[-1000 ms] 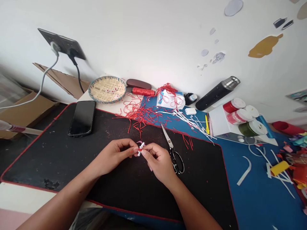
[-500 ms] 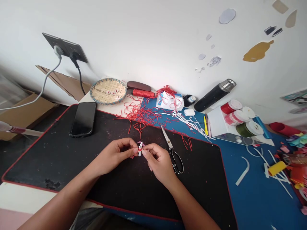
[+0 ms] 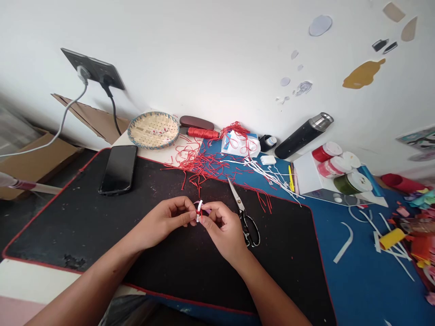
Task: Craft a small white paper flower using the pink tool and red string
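Observation:
Over the middle of a black desk mat (image 3: pixel 84 226), my left hand (image 3: pixel 166 219) and my right hand (image 3: pixel 224 228) meet fingertip to fingertip. Both pinch a tiny bundle of white strips tied with red cord (image 3: pixel 199 211). The fingers of each hand are curled closed around it. A pair of scissors (image 3: pixel 245 213) lies shut on the mat just right of my right hand. A heap of cut red cord pieces (image 3: pixel 204 165) is spread behind the hands.
A black phone (image 3: pixel 118 169) lies on the mat at the left. A woven basket (image 3: pixel 153 129), a red thread spool (image 3: pixel 203 132) and a black flask (image 3: pixel 303 134) sit by the wall. Ribbon rolls (image 3: pixel 343 174) and paper scraps (image 3: pixel 404 231) crowd the blue surface at right.
The small bundle has turned between my fingertips, its white strips now more upright. My right fingers have shifted slightly closer over it. Neither arm has moved.

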